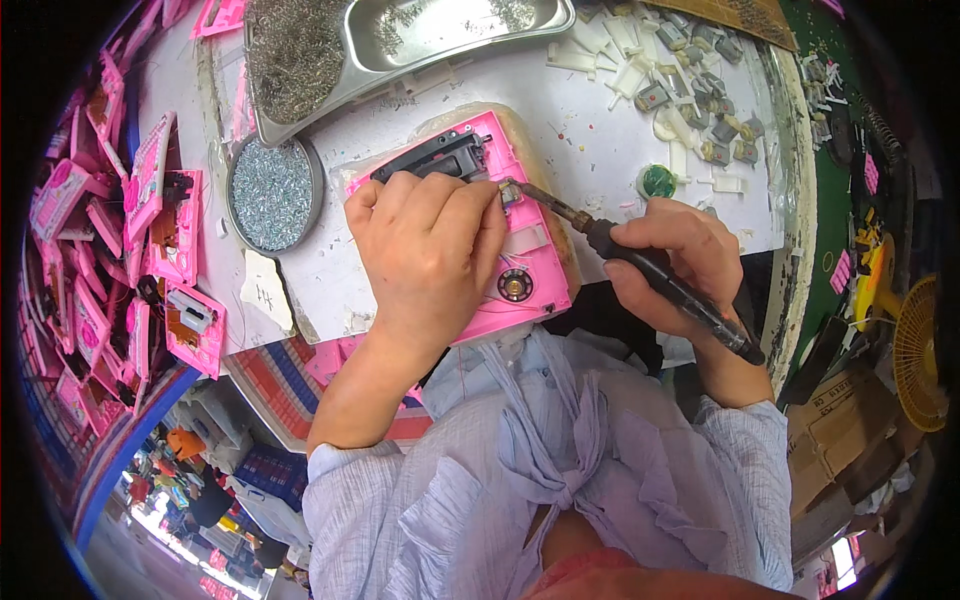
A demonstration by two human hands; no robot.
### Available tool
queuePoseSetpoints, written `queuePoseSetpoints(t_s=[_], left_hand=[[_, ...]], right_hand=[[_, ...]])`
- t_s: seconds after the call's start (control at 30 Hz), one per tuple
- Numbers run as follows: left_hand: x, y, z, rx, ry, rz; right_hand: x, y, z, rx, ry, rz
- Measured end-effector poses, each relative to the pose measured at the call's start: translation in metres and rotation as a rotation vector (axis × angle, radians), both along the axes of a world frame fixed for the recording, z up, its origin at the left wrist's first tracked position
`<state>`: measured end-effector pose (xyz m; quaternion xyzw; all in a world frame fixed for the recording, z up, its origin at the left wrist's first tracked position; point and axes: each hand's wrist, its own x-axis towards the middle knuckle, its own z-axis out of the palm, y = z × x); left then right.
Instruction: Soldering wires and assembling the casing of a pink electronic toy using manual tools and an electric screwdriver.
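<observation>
Holding a soldering iron [655, 275] over pink casing [546, 278].

Head-worn fisheye; faces down; near above left hand [425, 245], right hand [688, 262] and worktable [600, 180]

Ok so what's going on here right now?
A person's right hand holds a black soldering iron, its tip by a small metal part in an open pink case. The left hand is over the case, its fingers close to that tip. Loose small motors lie at the upper right.
</observation>
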<state>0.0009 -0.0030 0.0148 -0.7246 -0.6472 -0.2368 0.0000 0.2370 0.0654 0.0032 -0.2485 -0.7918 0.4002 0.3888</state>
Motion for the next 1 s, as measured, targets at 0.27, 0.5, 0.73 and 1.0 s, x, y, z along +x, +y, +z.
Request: queuePoseSetpoints(t_s=[0.27, 0.5, 0.73, 1.0], left_hand=[[0.0, 0.0, -0.001, 0.005, 0.01, 0.004], [0.0, 0.0, -0.001, 0.005, 0.005, 0.003], [0.002, 0.001, -0.002, 0.018, -0.002, 0.007], [0.002, 0.001, -0.002, 0.017, -0.004, 0.005]], right_hand=[[-0.006, -0.004, -0.003, 0.079, 0.032, 0.009], [0.004, -0.006, -0.002, 0.09, 0.026, 0.0], [0.003, -0.007, -0.005, 0.091, 0.048, 0.002], [0.002, -0.007, -0.003, 0.057, 0.065, 0.001]])
